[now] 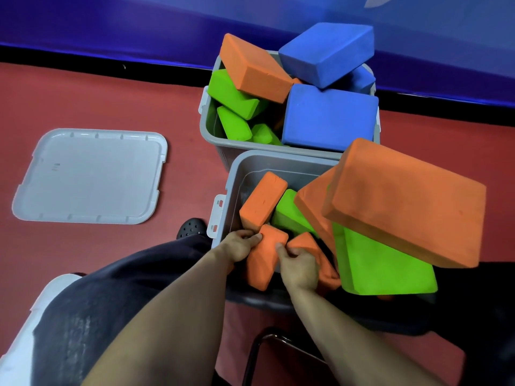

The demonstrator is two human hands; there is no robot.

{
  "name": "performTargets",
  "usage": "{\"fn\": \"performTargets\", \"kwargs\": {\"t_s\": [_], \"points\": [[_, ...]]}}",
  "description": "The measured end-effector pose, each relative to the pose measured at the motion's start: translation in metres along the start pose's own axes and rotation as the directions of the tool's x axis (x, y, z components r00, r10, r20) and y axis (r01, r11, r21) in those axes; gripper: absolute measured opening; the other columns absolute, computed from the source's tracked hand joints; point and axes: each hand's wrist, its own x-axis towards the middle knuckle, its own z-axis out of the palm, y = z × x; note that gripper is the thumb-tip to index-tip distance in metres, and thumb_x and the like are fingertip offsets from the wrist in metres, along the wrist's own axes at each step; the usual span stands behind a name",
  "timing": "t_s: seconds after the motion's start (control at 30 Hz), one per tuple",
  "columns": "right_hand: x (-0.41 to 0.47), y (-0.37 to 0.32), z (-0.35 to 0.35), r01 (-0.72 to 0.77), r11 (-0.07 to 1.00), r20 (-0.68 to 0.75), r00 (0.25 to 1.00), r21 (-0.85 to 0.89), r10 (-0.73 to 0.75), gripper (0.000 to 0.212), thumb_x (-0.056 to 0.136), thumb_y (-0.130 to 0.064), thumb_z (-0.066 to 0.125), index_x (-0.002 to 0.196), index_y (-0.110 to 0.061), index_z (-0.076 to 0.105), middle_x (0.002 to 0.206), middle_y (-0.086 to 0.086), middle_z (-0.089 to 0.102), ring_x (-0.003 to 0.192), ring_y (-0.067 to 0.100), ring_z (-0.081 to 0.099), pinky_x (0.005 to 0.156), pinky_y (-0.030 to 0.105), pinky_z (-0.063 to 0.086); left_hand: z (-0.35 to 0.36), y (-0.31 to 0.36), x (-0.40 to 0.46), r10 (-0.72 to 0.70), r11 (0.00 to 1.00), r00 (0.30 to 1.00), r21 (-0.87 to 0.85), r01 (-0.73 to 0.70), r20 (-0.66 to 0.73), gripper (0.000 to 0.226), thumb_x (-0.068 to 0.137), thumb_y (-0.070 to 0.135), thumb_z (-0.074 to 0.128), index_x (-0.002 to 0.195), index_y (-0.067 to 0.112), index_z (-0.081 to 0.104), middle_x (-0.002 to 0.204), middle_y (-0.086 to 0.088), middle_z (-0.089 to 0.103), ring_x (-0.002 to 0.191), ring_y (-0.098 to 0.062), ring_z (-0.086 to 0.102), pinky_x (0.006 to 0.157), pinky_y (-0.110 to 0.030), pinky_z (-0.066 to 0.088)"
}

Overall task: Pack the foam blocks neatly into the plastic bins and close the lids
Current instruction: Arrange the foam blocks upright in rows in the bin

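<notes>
Two grey plastic bins stand on the red floor. The near bin (pixel 237 174) holds orange and green foam blocks in a jumble. My left hand (pixel 239 245) and my right hand (pixel 299 270) both grip one orange block (pixel 263 263) at the bin's near edge. A large orange block (pixel 404 201) lies tilted across the bin's right rim, on top of a green block (pixel 384 266). The far bin (pixel 207 129) is piled above its rim with green, orange and blue blocks, a blue block (pixel 328 52) topmost.
A grey lid (pixel 89 176) lies flat on the floor to the left. A second pale lid or bin edge (pixel 25 330) shows at the bottom left. My dark-trousered leg and black shoe (pixel 191 228) are beside the near bin. A blue wall runs behind.
</notes>
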Motion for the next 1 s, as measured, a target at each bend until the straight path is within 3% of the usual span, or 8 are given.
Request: {"fn": "performTargets", "kwargs": {"t_s": [0.07,0.17,0.23,0.33,0.47,0.63,0.83,1.0], "points": [[0.0,0.009,0.0,-0.063,0.997,0.16,0.985,-0.044,0.069,0.05,0.088,-0.063,0.064,0.084,-0.013,0.072,0.095,0.009,0.075,0.093,0.032,0.069,0.076,0.035,0.053,0.0,-0.004,0.001,0.012,1.0,1.0,0.027,-0.012,0.009,0.069,0.087,0.047,0.075,0.143,0.01,0.055,0.132,-0.01,0.066,0.116,-0.025,0.066,0.108,-0.045,0.049],[-0.002,0.018,0.003,-0.073,0.993,0.354,0.935,0.093,0.036,0.048,0.092,-0.055,0.064,0.122,-0.018,0.068,0.111,-0.002,0.072,0.104,0.02,0.068,0.091,0.036,0.054,0.004,-0.005,-0.006,0.01,0.993,0.998,0.113,-0.016,0.055,0.072,0.089,0.052,0.07,0.147,0.013,0.05,0.138,-0.011,0.062,0.121,-0.026,0.063,0.109,-0.045,0.048],[-0.004,0.02,0.005,-0.077,0.979,0.413,0.911,0.191,-0.008,0.048,0.091,-0.055,0.066,0.13,-0.028,0.061,0.111,-0.008,0.072,0.102,0.013,0.068,0.094,0.036,0.055,0.007,-0.006,-0.008,0.029,0.975,0.996,0.215,-0.046,0.081,0.065,0.094,0.05,0.063,0.145,0.012,0.052,0.137,-0.011,0.062,0.122,-0.026,0.062,0.109,-0.044,0.048],[0.001,0.029,0.013,-0.077,0.969,0.378,0.925,0.233,-0.017,0.064,0.072,-0.077,0.069,0.121,-0.036,0.065,0.106,-0.009,0.075,0.099,0.013,0.072,0.093,0.044,0.058,0.009,-0.006,-0.005,0.034,0.959,0.994,0.276,-0.063,0.107,0.064,0.098,0.051,0.058,0.148,0.012,0.049,0.14,-0.011,0.06,0.123,-0.025,0.062,0.11,-0.043,0.047],[0.007,0.025,0.005,0.026,0.989,0.303,0.95,0.148,-0.071,0.058,0.081,-0.07,0.066,0.12,-0.029,0.071,0.106,-0.007,0.076,0.099,0.014,0.071,0.092,0.041,0.057,0.007,-0.002,-0.007,0.059,0.948,0.995,0.308,-0.081,0.081,0.066,0.096,0.054,0.06,0.148,0.014,0.05,0.138,-0.01,0.062,0.12,-0.025,0.063,0.107,-0.042,0.049],[0.014,0.03,0.004,0.026,0.995,0.286,0.957,0.098,-0.053,0.1,0.057,-0.096,0.056,0.13,-0.029,0.067,0.114,-0.007,0.075,0.105,0.015,0.071,0.092,0.04,0.059,0.004,0.002,-0.013,-0.016,0.961,0.995,0.277,-0.011,0.095,0.063,0.094,0.054,0.062,0.142,0.016,0.052,0.105,-0.012,0.073,0.085,-0.031,0.075,0.07,-0.047,0.064],[0.002,0.02,-0.006,0.078,0.99,0.309,0.945,0.114,-0.11,0.052,0.09,-0.06,0.064,0.127,-0.024,0.069,0.108,-0.004,0.076,0.1,0.015,0.07,0.094,0.038,0.056,0.003,0.005,-0.016,-0.029,0.965,0.995,0.262,0.003,0.094,0.059,0.095,0.051,0.062,0.139,0.012,0.056,0.102,-0.015,0.073,0.087,-0.033,0.075,0.073,-0.055,0.063],[0.007,0.022,-0.004,0.12,0.986,0.33,0.932,0.117,-0.152,0.034,0.094,-0.052,0.064,0.112,-0.025,0.075,0.089,-0.005,0.077,0.084,0.015,0.072,0.086,0.041,0.058,0.003,0.005,-0.016,-0.024,0.969,0.997,0.246,0.005,0.074,0.049,0.096,0.048,0.063,0.129,0.011,0.063,0.094,-0.012,0.075,0.084,-0.031,0.075,0.072,-0.049,0.064]]}}
